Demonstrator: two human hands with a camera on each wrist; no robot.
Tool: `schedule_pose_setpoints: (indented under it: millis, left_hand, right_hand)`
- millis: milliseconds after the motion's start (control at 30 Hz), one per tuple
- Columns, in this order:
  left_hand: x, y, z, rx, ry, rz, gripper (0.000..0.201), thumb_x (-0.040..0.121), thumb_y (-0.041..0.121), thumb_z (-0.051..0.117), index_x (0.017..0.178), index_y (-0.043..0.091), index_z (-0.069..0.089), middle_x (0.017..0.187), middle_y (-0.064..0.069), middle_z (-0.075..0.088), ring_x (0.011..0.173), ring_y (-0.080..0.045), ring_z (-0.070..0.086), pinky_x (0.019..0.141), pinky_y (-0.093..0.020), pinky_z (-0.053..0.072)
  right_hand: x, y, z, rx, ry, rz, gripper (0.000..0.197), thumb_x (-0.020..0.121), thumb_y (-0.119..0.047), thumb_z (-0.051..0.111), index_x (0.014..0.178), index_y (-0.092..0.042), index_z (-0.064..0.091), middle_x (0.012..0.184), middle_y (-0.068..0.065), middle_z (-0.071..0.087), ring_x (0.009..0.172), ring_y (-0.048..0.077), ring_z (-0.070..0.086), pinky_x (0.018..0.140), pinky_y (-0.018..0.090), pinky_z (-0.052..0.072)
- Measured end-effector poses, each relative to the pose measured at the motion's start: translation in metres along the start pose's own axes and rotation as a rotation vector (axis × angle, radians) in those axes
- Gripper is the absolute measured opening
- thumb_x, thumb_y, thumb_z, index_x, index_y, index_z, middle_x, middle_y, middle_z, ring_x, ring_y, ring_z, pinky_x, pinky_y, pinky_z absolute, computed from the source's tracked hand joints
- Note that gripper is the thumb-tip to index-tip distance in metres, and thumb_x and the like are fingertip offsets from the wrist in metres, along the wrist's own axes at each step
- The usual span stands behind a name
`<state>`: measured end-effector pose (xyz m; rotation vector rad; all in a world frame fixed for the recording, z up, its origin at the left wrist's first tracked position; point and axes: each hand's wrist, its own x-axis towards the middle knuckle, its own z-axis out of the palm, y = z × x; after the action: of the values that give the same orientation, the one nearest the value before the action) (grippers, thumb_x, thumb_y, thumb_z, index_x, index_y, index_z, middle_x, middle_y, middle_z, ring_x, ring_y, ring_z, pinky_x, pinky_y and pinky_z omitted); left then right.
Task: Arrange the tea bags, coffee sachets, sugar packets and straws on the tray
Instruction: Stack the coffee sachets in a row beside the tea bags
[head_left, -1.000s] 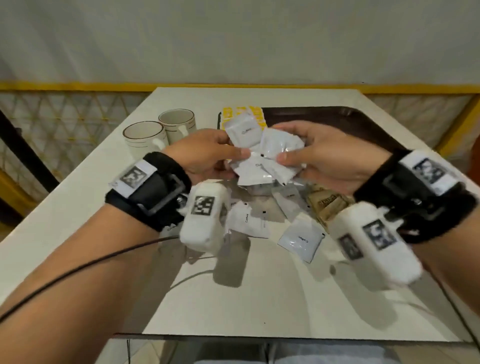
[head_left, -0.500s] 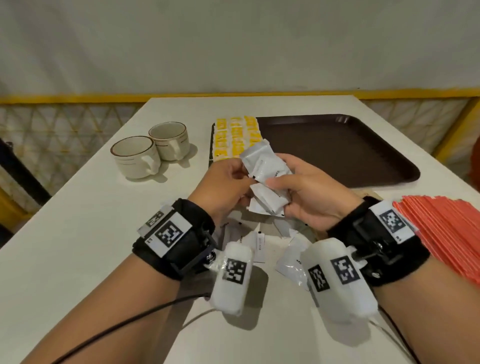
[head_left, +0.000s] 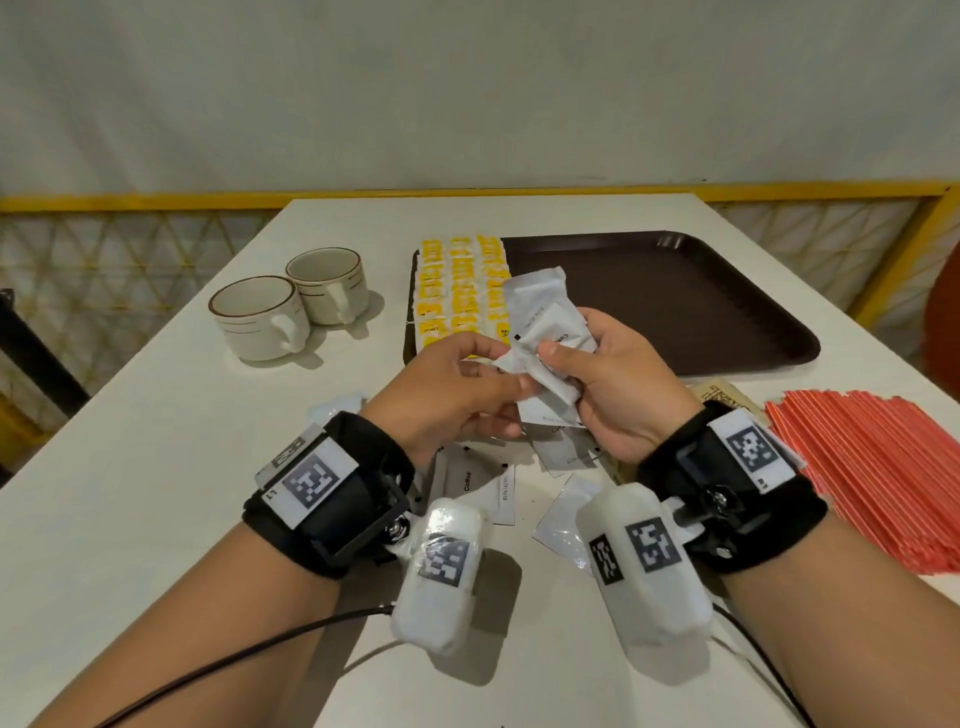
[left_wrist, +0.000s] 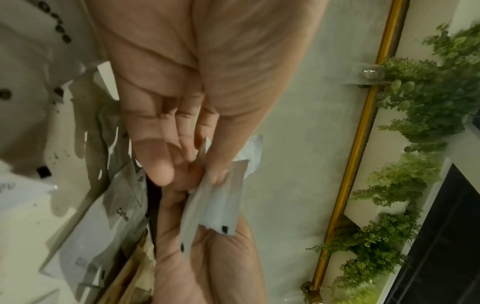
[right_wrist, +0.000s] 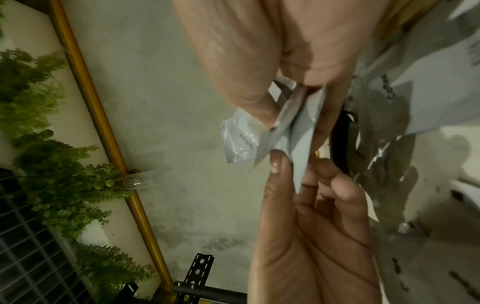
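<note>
Both hands hold a bunch of white coffee sachets (head_left: 545, 338) above the table, just in front of the dark brown tray (head_left: 675, 301). My right hand (head_left: 618, 374) grips the bunch (right_wrist: 293, 131) between thumb and fingers. My left hand (head_left: 457, 384) pinches the bunch's left edge (left_wrist: 221, 197). Yellow tea bags (head_left: 457, 291) lie in rows on the tray's left end. More white sachets (head_left: 483, 483) lie loose on the table under my wrists. Red straws (head_left: 872, 467) are stacked at the right. A brown packet (head_left: 724, 397) peeks out behind my right wrist.
Two cream cups (head_left: 291, 306) stand left of the tray. The white table (head_left: 130, 493) ends at a yellow-framed railing (head_left: 156, 200) at the back. Cables trail from both wrist cameras over the near table edge.
The hands dropped lower and nearer to me with the sachets. The bunch has been gathered tighter and the head view has tilted, showing the tray and straws.
</note>
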<state>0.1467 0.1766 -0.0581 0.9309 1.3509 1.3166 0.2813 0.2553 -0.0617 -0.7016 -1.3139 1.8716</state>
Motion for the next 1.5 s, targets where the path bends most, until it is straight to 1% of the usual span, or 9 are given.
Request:
schedule_pose_setpoints:
  millis: [167, 333, 500, 633, 733, 1100, 1233, 1367, 1500]
  left_hand:
    - [0.001, 0.001, -0.004, 0.018, 0.001, 0.019, 0.044, 0.075, -0.006, 0.071, 0.112, 0.012, 0.054, 0.063, -0.001, 0.064, 0.056, -0.013, 0.061, 0.056, -0.026, 0.055]
    - [-0.001, 0.004, -0.008, 0.034, -0.030, -0.004, 0.022, 0.083, -0.007, 0.063, 0.100, 0.006, 0.061, 0.066, -0.005, 0.066, 0.054, -0.013, 0.060, 0.057, -0.028, 0.055]
    - [0.001, 0.009, -0.009, -0.261, -0.024, -0.140, 0.014, 0.093, -0.002, 0.044, 0.088, 0.002, 0.056, 0.099, -0.021, 0.067, 0.085, -0.032, 0.069, 0.072, -0.044, 0.059]
    - [0.000, 0.013, -0.010, -0.505, -0.138, -0.281, 0.036, 0.092, 0.006, 0.032, 0.121, -0.002, 0.051, 0.108, -0.026, 0.065, 0.084, -0.040, 0.069, 0.073, -0.044, 0.058]
    - [-0.001, 0.015, -0.009, -0.565, -0.191, -0.350, 0.039, 0.090, 0.008, 0.029, 0.120, -0.006, 0.049, 0.106, -0.033, 0.063, 0.084, -0.044, 0.068, 0.075, -0.048, 0.055]
    - [0.001, 0.007, 0.003, -0.451, -0.261, -0.348, 0.050, 0.079, 0.039, 0.062, 0.121, 0.012, 0.059, 0.101, -0.014, 0.066, 0.073, -0.022, 0.065, 0.064, -0.029, 0.055]
    - [0.001, 0.000, 0.011, -0.266, -0.234, -0.297, 0.042, 0.081, 0.029, 0.067, 0.119, 0.011, 0.060, 0.096, -0.013, 0.067, 0.076, -0.018, 0.065, 0.062, -0.024, 0.054]
    - [0.001, -0.001, 0.012, -0.195, -0.223, -0.287, 0.022, 0.095, 0.014, 0.052, 0.115, 0.005, 0.059, 0.090, -0.010, 0.068, 0.071, -0.015, 0.067, 0.060, -0.024, 0.056]
    - [0.000, 0.000, 0.008, -0.228, -0.231, -0.266, 0.023, 0.097, 0.008, 0.047, 0.117, 0.009, 0.056, 0.088, -0.010, 0.071, 0.072, -0.018, 0.070, 0.064, -0.030, 0.059]
  right_hand:
    - [0.002, -0.002, -0.002, -0.007, 0.049, -0.068, 0.023, 0.091, 0.006, 0.051, 0.109, -0.006, 0.057, 0.104, 0.017, 0.064, 0.093, 0.027, 0.064, 0.079, 0.038, 0.057]
    - [0.002, -0.008, -0.007, 0.007, 0.078, -0.095, 0.022, 0.090, 0.008, 0.052, 0.104, -0.008, 0.059, 0.096, 0.012, 0.066, 0.083, 0.020, 0.066, 0.072, 0.031, 0.058]
    - [0.002, -0.015, -0.012, 0.047, 0.084, -0.095, 0.025, 0.091, 0.006, 0.052, 0.112, -0.005, 0.058, 0.106, 0.015, 0.065, 0.091, 0.022, 0.066, 0.075, 0.031, 0.059]
    - [0.001, -0.012, -0.009, 0.058, 0.072, -0.096, 0.028, 0.091, 0.007, 0.051, 0.117, -0.002, 0.056, 0.103, 0.015, 0.065, 0.086, 0.021, 0.066, 0.070, 0.029, 0.059]
    - [0.000, -0.012, -0.008, 0.022, 0.073, -0.094, 0.029, 0.091, 0.007, 0.051, 0.118, -0.002, 0.055, 0.105, 0.015, 0.065, 0.090, 0.021, 0.065, 0.073, 0.031, 0.058]
    - [0.000, -0.009, -0.001, -0.035, 0.050, -0.103, 0.024, 0.093, 0.004, 0.051, 0.113, -0.007, 0.059, 0.100, 0.014, 0.067, 0.085, 0.022, 0.067, 0.071, 0.032, 0.058]
    - [-0.003, -0.005, 0.006, -0.134, -0.002, -0.064, 0.021, 0.097, -0.006, 0.049, 0.116, -0.007, 0.058, 0.099, 0.021, 0.066, 0.067, 0.027, 0.063, 0.043, 0.029, 0.048]
    - [0.000, -0.003, 0.010, -0.128, 0.018, -0.117, 0.018, 0.097, -0.005, 0.048, 0.109, -0.007, 0.061, 0.105, 0.024, 0.065, 0.089, 0.034, 0.063, 0.082, 0.051, 0.052]
    - [0.004, -0.013, 0.003, -0.019, 0.073, -0.185, 0.017, 0.097, -0.003, 0.046, 0.102, -0.011, 0.060, 0.100, 0.013, 0.066, 0.092, 0.025, 0.065, 0.083, 0.041, 0.056]
